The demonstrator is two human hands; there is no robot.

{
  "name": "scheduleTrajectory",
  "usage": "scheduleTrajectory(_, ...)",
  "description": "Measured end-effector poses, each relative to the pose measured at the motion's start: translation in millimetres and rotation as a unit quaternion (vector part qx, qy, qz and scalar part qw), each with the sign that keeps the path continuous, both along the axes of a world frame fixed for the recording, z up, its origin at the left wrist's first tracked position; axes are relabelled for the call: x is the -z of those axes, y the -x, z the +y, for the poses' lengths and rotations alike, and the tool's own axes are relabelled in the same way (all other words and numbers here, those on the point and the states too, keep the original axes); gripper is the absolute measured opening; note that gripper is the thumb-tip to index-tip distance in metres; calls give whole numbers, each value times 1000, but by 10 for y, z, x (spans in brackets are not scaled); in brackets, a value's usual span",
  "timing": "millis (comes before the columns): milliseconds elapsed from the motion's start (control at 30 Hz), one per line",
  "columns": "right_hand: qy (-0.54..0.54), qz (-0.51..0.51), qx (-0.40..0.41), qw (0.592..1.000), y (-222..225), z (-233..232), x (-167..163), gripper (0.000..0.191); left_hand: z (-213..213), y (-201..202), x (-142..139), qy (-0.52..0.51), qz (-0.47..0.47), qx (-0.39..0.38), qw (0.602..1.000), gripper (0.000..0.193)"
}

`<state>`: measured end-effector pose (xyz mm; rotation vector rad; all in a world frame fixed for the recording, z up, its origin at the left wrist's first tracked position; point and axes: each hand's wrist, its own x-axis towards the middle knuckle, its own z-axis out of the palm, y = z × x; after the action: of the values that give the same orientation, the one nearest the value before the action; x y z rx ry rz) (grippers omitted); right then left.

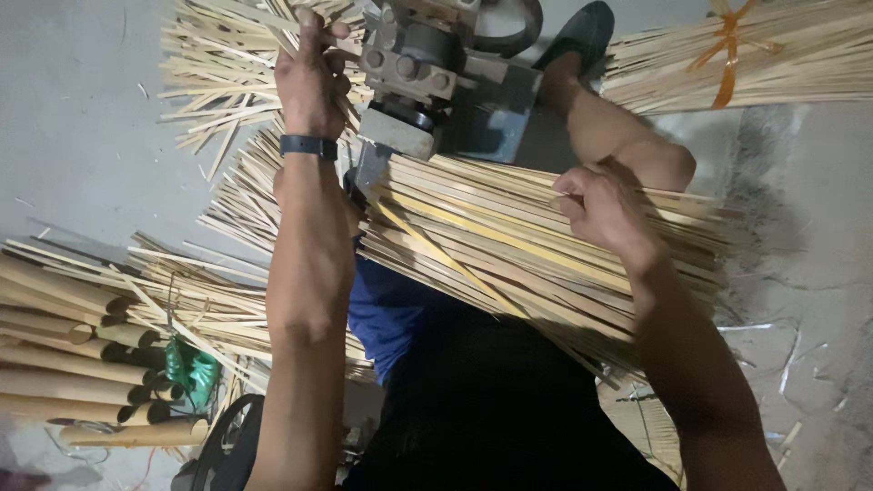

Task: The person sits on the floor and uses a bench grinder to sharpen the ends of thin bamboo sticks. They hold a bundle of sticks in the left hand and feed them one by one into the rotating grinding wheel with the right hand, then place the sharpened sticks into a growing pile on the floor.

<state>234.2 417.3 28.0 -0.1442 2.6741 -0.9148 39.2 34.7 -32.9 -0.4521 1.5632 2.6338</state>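
Observation:
My left hand (311,77), with a dark wristband, is closed on thin bamboo strips (273,27) at the left side of a small grey metal machine (427,68) on the floor. My right hand (600,205) rests with curled fingers on a thick pile of long bamboo strips (509,245) lying across my lap, pinching a strip near the pile's top edge. The pile's near end runs up against the machine's front.
Split strips (214,91) lie scattered left of the machine. Round bamboo tubes (64,364) are stacked at lower left, beside a green object (195,368). A tied bundle of strips (755,50) with an orange band lies at upper right. My knee (637,150) and dark shoe (582,32) sit beside the machine.

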Motion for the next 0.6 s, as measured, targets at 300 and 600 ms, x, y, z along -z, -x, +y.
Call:
scheduleTrajectory(300, -5, -38, 19, 999, 45, 59, -209, 24, -271, 161, -10, 17, 6, -23, 1000, 39)
scheduleTrajectory(600, -20, 83, 72, 994, 56, 148, -324, 21, -351, 109, -85, -14, 40, -49, 998, 51)
